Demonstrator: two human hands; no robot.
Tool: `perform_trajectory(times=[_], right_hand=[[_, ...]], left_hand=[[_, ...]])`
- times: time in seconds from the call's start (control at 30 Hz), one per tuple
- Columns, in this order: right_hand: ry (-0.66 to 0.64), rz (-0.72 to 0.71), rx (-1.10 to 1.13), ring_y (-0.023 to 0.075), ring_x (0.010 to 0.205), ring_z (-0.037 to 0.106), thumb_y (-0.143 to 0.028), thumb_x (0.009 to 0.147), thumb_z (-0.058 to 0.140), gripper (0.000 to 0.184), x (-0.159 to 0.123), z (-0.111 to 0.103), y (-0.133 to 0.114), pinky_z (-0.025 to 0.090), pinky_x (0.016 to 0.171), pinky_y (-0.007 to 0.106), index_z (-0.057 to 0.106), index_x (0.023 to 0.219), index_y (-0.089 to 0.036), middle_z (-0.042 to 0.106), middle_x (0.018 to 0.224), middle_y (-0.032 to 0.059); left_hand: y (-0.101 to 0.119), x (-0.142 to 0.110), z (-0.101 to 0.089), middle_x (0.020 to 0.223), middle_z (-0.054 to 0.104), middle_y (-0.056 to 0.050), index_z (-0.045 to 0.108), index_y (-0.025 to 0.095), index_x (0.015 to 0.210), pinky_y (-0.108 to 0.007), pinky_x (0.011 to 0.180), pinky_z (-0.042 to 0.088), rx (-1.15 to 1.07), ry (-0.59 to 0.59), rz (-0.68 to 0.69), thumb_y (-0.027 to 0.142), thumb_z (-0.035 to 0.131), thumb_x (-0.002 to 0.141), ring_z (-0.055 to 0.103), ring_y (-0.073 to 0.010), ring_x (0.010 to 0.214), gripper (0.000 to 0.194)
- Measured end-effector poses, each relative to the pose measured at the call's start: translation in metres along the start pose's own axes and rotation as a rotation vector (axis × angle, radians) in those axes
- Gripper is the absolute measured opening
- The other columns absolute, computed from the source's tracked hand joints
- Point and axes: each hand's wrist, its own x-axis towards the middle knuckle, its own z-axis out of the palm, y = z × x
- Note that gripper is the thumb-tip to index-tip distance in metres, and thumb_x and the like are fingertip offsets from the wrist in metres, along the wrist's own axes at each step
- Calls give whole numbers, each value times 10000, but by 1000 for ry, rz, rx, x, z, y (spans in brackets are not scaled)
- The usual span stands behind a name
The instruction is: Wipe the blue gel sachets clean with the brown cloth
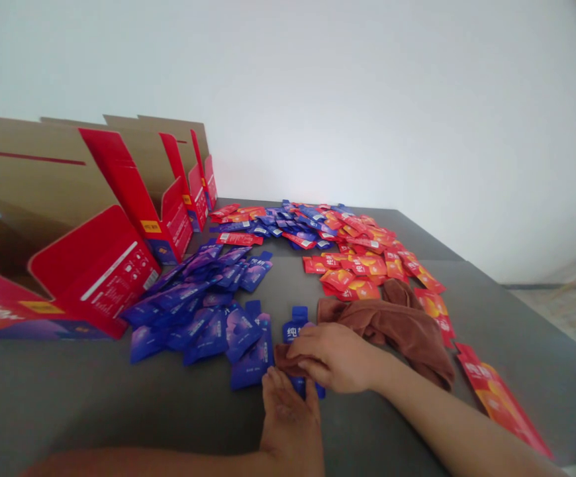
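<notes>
A blue pouch [295,320] with a spout-like top lies flat on the grey table, partly covered by my hands. My right hand [340,358] is closed on a bunched end of a brown cloth [402,328] and presses it onto the pouch's middle. The rest of the cloth trails off to the right behind that hand. At the pouch's lower end, my left hand [288,407] lies flat, thumb and fingers apart, against its edges. Just left of it is another blue pouch [253,364], at the edge of a heap of blue pouches [193,311].
Open red cardboard boxes [119,265] stand in a row along the left. A mixed heap of red and blue pouches [292,222] lies at the back. Red-orange pouches [367,265] curve down the right side to one single red pouch [501,397]. Behind the table [506,324] is a white wall.
</notes>
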Motion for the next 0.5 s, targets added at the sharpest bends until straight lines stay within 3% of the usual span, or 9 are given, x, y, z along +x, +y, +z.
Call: perform_trajectory(times=[0.07,0.3,0.4,0.5], right_hand=[[1,15,4,142,819,527,-211,861,427,179,1,1,1,339,693,238,560,980,-211,590,883,21],[93,277,-54,140,803,537,-193,873,410,166,2,1,35,345,698,235,564,932,-178,592,869,40],[101,244,-77,139,787,533,-197,871,411,166,1,0,32,340,685,237,568,921,-178,591,853,38],[48,83,-57,133,774,522,-205,869,418,162,0,0,15,334,665,235,570,923,-192,586,849,26]], left_hand=[[-3,-1,-3,1148,591,-234,547,238,1138,-557,953,343,-2,18,19,109,453,780,515,-321,1105,392],[-7,-5,-9,1104,632,-193,465,276,1203,-479,929,398,148,115,30,52,431,768,555,-275,1062,490],[-7,-5,-10,1103,634,-188,467,284,1202,-477,916,406,171,108,31,68,424,777,558,-274,1056,478],[-7,-5,-11,1113,622,-206,495,269,1185,-494,923,394,130,77,43,82,424,781,545,-289,1072,451]])
